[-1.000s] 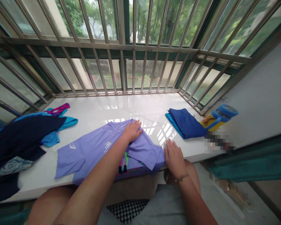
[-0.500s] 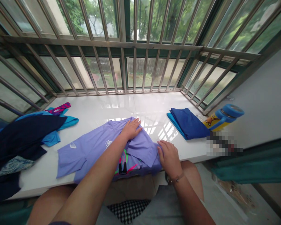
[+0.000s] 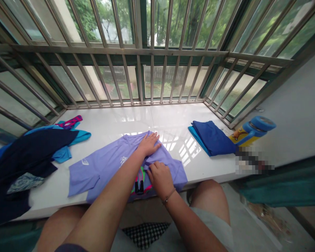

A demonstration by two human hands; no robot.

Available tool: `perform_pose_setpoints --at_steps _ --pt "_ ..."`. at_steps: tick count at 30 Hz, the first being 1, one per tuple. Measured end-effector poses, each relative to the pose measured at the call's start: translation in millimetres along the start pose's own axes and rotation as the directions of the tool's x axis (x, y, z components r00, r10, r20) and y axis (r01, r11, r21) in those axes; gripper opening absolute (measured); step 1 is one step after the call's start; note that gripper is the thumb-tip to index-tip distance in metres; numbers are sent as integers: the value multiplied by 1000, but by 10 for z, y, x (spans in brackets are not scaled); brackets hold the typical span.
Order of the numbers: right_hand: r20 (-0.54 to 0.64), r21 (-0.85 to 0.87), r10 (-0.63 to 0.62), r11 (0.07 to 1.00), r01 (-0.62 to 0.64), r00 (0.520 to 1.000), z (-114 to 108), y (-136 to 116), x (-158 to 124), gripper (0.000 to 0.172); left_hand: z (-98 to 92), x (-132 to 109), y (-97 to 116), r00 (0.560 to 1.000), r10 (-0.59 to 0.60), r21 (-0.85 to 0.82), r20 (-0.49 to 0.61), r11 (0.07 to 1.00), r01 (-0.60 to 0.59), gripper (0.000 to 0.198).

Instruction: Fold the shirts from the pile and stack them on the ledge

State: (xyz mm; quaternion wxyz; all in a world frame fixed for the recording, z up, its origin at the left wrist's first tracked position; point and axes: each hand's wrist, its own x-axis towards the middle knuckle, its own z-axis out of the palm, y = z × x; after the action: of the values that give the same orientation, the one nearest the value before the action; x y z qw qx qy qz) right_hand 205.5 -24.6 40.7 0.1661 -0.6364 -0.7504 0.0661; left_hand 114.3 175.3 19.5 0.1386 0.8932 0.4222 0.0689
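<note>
A light purple T-shirt [image 3: 107,161] with white lettering lies spread on the white ledge, its hem by the front edge. My left hand [image 3: 149,144] rests flat on the shoulder near the collar, fingers stretched out. Just below it, my right hand [image 3: 161,178] has its fingers bent and closed on a fold of the shirt's fabric. A multicoloured print with black shapes [image 3: 139,186] shows between my forearms. To the right, one sleeve [image 3: 180,173] reaches the ledge's front edge. My left forearm hides part of the shirt's middle.
On the left lies a heap of dark navy and blue clothes [image 3: 39,147] with a pink patterned strip [image 3: 70,121]. Folded blue garments [image 3: 212,138] lie at the right, beside a blue and yellow bottle [image 3: 252,130]. Metal window bars [image 3: 152,78] stand behind the white ledge [image 3: 136,117].
My right hand has moved left from the sleeve's end to the fabric below my left hand. The right sleeve now lies spread outward. My left hand stays in place.
</note>
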Motion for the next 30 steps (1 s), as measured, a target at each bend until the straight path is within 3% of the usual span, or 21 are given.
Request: perform_pose_setpoints --at_steps 3,6,8,10,13,15,17,22,26,30 --pt "-62 217 66 975 -52 996 10 135 70 15 4 23 -26 1000 0 -24 13 1000 0 66" --pt "-146 497 184 863 -89 972 4 278 55 21 4 53 -49 1000 -7 -59 21 998 9 64" --pt "-161 590 259 799 -117 952 -6 341 32 25 2 69 -58 999 -14 -74 29 997 16 64" --pt "-170 600 259 793 -108 951 -29 367 8 26 0 78 -66 999 -20 -83 35 996 23 64" --pt "-139 489 16 870 55 990 -100 351 -34 24 4 83 -82 999 -23 -96 30 995 26 64" --pt "-65 403 -174 896 185 983 -166 330 -70 24 12 83 -94 999 -19 -101 25 995 22 63" --pt "-36 351 -219 911 217 975 -222 331 -104 26 22 80 -100 1000 -14 -94 21 995 16 63" --pt "-110 146 -63 986 79 992 -182 489 -147 37 56 40 -80 1000 1 -38 -3 999 -1 65" --pt "60 -78 117 991 -113 991 -68 678 -182 67 87 -5 -48 998 -7 -11 -69 1000 6 70" --pt "121 -173 257 957 -234 959 -81 861 -257 73 91 -20 -15 997 -33 20 -68 999 34 74"
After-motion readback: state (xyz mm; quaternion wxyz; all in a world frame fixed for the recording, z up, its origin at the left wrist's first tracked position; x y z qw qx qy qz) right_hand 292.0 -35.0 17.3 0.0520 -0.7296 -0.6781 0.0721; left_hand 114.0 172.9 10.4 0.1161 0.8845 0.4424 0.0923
